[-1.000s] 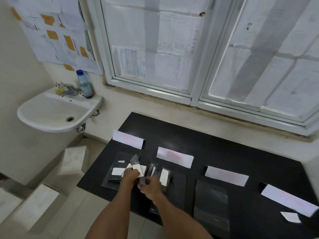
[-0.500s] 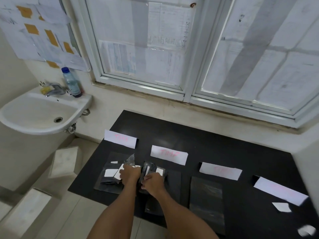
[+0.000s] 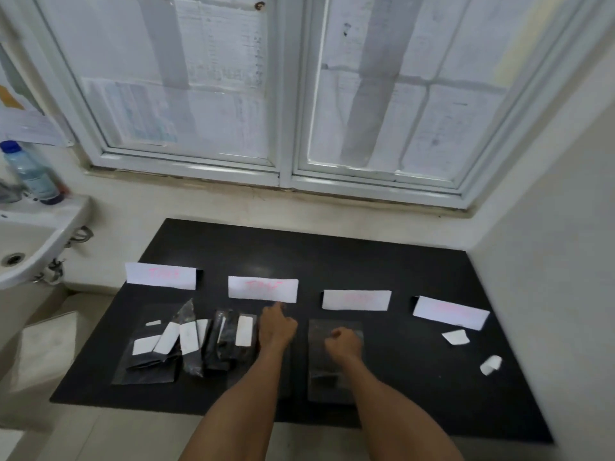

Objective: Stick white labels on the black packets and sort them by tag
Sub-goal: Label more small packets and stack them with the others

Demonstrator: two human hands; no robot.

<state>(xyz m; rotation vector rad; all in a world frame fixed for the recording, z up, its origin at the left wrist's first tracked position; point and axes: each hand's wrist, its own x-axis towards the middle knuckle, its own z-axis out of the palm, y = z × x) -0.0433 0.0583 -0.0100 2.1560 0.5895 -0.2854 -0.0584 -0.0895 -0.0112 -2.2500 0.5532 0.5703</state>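
Note:
Several white paper tags with pink writing stand in a row on the black table (image 3: 332, 257): the first tag (image 3: 160, 276), the second tag (image 3: 263, 289), the third tag (image 3: 356, 300) and the fourth tag (image 3: 451, 312). Labelled black packets (image 3: 166, 344) lie in a heap below the first tag, and more labelled packets (image 3: 229, 341) lie below the second. A flat black packet (image 3: 332, 377) lies below the third tag. My left hand (image 3: 276, 326) points a finger at the second tag and holds nothing. My right hand (image 3: 344, 339) hovers as a loose fist over the flat packet, empty.
Two loose white labels (image 3: 456, 337) (image 3: 491, 365) lie at the table's right side. A white sink (image 3: 30, 247) with a plastic bottle (image 3: 30, 174) hangs at the left. A window (image 3: 283, 94) is behind the table and a wall rises on the right.
Both hands have let go of the packet they held over the left piles and moved right. The left now points at the second tag; the right is over the third pile.

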